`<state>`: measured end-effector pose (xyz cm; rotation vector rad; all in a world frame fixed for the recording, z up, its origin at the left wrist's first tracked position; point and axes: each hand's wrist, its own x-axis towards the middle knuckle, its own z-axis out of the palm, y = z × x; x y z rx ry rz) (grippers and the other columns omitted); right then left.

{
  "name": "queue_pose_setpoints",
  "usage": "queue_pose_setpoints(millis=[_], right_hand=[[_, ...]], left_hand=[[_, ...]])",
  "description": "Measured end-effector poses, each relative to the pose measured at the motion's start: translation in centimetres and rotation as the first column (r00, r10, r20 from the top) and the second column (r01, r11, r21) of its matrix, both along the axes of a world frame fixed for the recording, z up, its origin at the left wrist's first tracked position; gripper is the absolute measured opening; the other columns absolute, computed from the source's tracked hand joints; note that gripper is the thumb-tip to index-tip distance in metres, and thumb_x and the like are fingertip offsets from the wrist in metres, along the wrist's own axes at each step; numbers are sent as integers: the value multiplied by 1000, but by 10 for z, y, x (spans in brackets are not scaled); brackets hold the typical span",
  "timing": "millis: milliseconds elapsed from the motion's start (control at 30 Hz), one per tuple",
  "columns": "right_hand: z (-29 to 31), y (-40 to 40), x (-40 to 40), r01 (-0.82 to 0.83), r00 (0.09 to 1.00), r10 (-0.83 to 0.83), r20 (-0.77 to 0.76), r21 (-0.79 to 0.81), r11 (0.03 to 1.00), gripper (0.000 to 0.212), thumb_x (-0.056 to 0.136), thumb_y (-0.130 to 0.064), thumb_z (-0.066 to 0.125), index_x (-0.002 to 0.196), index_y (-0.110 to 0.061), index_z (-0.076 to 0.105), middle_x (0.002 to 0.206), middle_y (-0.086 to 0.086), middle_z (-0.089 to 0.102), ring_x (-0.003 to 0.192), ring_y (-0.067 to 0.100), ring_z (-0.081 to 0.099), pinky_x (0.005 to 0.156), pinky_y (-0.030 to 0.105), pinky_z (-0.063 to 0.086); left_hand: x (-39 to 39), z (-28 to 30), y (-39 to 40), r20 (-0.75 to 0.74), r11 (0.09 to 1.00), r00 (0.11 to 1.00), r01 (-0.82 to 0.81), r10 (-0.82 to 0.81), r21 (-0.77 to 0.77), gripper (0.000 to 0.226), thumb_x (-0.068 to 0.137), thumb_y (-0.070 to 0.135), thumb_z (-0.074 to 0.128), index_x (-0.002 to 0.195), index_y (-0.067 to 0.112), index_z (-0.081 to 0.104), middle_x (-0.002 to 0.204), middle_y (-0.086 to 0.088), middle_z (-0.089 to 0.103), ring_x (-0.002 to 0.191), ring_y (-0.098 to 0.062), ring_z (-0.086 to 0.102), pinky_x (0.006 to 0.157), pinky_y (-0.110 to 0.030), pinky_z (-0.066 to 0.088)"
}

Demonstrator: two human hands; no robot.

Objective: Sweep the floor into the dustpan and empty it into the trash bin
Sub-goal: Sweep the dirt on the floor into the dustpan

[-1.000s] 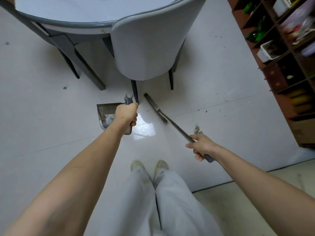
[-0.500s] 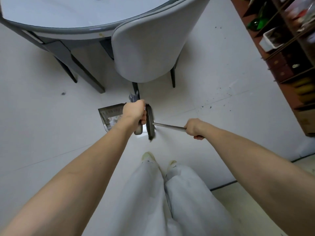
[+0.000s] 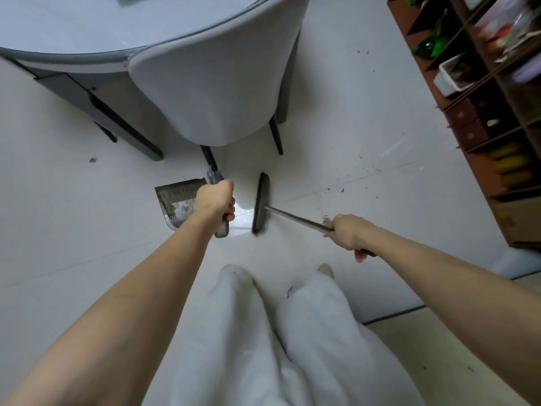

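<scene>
A grey dustpan [image 3: 175,202] rests on the white floor in front of my feet, with some debris in it. My left hand [image 3: 216,199] grips its upright handle. Just right of that hand, the dark broom head [image 3: 260,206] stands on the floor, apart from the pan. Its metal pole runs right to my right hand [image 3: 348,232], which is closed around it. Small dark crumbs [image 3: 341,190] lie scattered on the tiles to the right of the broom head. No trash bin is in sight.
A grey padded chair [image 3: 216,80] stands directly ahead, tucked at a round grey table [image 3: 73,33]; its thin black legs are close to the pan. A brown shelf unit [image 3: 494,112] full of items lines the right side. A dark speck [image 3: 93,160] lies on the floor at left.
The broom head swung left against the dustpan handle, then moved back right a little. My right hand has shifted rightward and lower again. The left hand and dustpan stayed put.
</scene>
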<state>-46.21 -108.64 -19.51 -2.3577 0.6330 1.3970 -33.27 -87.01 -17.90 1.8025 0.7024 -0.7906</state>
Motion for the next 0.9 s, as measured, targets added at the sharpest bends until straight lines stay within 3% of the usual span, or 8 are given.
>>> queue_pose_setpoints(millis=[133,233,300,500,633,800,900], right_hand=[[-32,-20,-5,-193,981,191,27,101,976,50,95,-4,31,140,-22,43,130,12,48,68,22,57,48,26,48],[-53,-33,-15,-339,940,336,56,37,940,51,90,-1,38,137,-18,47,130,11,50,109,29,57,79,35,50],[-59,-61,-26,-337,941,336,47,7,942,49,89,-2,39,135,-15,49,130,12,52,116,30,54,90,37,46],[-48,-145,-43,-242,970,241,-22,-123,962,48,90,-3,41,134,-17,49,124,9,55,110,26,57,77,31,44],[-37,-167,-37,-157,986,165,23,-202,967,45,89,1,41,131,-11,49,127,11,53,114,28,55,86,33,46],[-35,-192,-33,-109,989,120,83,-131,985,50,95,-8,39,143,-22,39,129,12,50,111,30,54,79,31,43],[-37,-187,-15,-96,990,102,100,-67,993,51,97,-11,37,145,-28,36,127,11,51,94,27,53,74,31,43]], left_hand=[[-22,-10,-51,-9,999,999,-49,49,-19,25,87,6,44,65,14,36,50,-2,33,31,-11,26,36,-16,23],[-28,-12,-83,-10,996,998,-68,67,-51,27,87,5,44,63,15,36,40,2,33,30,-11,26,36,-18,24],[-31,-16,-108,-20,995,997,-73,72,-66,27,87,5,42,64,16,34,38,4,32,31,-10,26,37,-19,25],[-31,-24,-165,-37,993,995,-95,93,-71,23,87,5,39,65,14,36,52,0,32,33,-10,26,37,-17,27],[-36,-33,-192,-57,990,994,-102,97,-97,22,87,5,38,65,13,37,53,-1,33,34,-12,27,37,-19,28],[-34,-40,-219,-122,971,988,-121,97,-204,24,89,4,38,66,13,36,50,0,32,31,-11,27,37,-17,29],[-30,-45,-224,-177,954,981,-122,75,-273,27,92,6,38,66,15,36,42,3,32,33,-12,28,37,-17,30]])
